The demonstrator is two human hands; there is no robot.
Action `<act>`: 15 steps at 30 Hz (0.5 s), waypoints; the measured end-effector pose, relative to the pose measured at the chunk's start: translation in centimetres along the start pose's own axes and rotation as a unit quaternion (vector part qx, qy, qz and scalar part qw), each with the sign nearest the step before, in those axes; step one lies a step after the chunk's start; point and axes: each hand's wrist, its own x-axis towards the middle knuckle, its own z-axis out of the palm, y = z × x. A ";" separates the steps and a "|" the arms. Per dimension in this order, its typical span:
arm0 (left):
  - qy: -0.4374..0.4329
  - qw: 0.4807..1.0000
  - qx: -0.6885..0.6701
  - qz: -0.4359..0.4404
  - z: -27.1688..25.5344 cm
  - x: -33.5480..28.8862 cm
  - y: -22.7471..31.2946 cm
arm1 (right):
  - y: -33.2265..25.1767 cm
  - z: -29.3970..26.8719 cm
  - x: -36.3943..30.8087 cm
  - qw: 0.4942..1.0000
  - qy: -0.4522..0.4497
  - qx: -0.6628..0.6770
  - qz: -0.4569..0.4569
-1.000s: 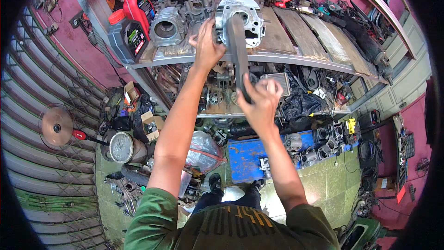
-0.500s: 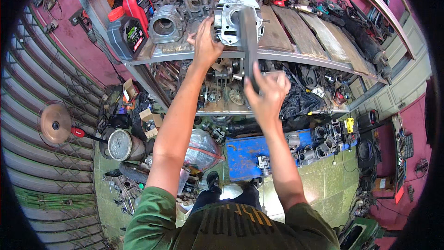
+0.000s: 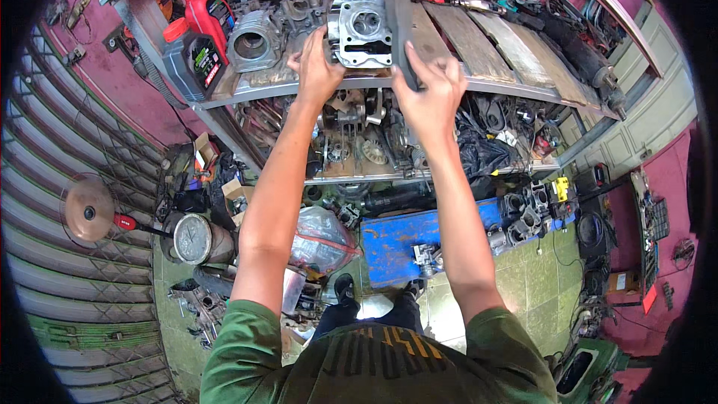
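A silver engine cylinder head [image 3: 365,26] stands on the wooden shelf top, its flat machined face with a round combustion chamber turned toward me. My left hand [image 3: 318,71] grips its left edge with thumb and fingers. In my right hand [image 3: 430,93] is a long flat grey bar [image 3: 398,19], held by its near end between thumb and fingers. The bar points away from me along the head's right edge and overlaps it in view; motion smears it. Whether it touches the face I cannot tell.
Left of the head stand a hollow engine casing [image 3: 254,46], a dark oil bottle [image 3: 193,60] and a red one [image 3: 206,15]. More greasy parts crowd the lower shelf [image 3: 359,178]. A blue board [image 3: 393,243] with metal parts lies on the floor below. A fan [image 3: 90,211] stands left.
My right hand has pushed the grey bar away from me and slightly left, up the shelf. More of the head's face now shows. My left hand keeps its grip.
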 end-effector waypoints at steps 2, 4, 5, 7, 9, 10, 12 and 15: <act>-0.007 1.000 0.005 -0.007 0.5 0.2 0.2 | 1.7 1.8 -0.5 0.997 -0.017 -0.058 -0.038; -0.016 1.000 0.014 -0.019 -0.2 0.0 -0.7 | 1.2 2.3 -6.5 0.998 -0.058 -0.023 -0.025; -0.021 0.999 0.018 -0.029 -0.3 0.2 -0.6 | 0.9 1.6 -8.9 0.997 -0.070 0.020 -0.013; -0.028 0.999 0.020 -0.037 -0.7 1.0 0.1 | 0.7 -0.3 -9.3 0.996 -0.037 0.056 -0.062; -0.020 0.999 0.009 -0.025 -0.4 0.8 0.0 | 1.5 -0.1 -5.4 0.999 0.008 0.035 -0.027; -0.020 0.999 0.015 -0.035 -0.3 0.7 0.2 | 2.1 0.6 -3.4 0.999 0.018 0.019 -0.021; -0.014 0.999 0.010 -0.031 0.2 0.6 0.1 | 3.8 1.9 -1.5 0.999 0.027 0.020 -0.015; -0.013 0.999 -0.001 -0.042 0.0 0.3 0.1 | 3.9 1.7 -6.9 0.998 -0.016 0.034 0.051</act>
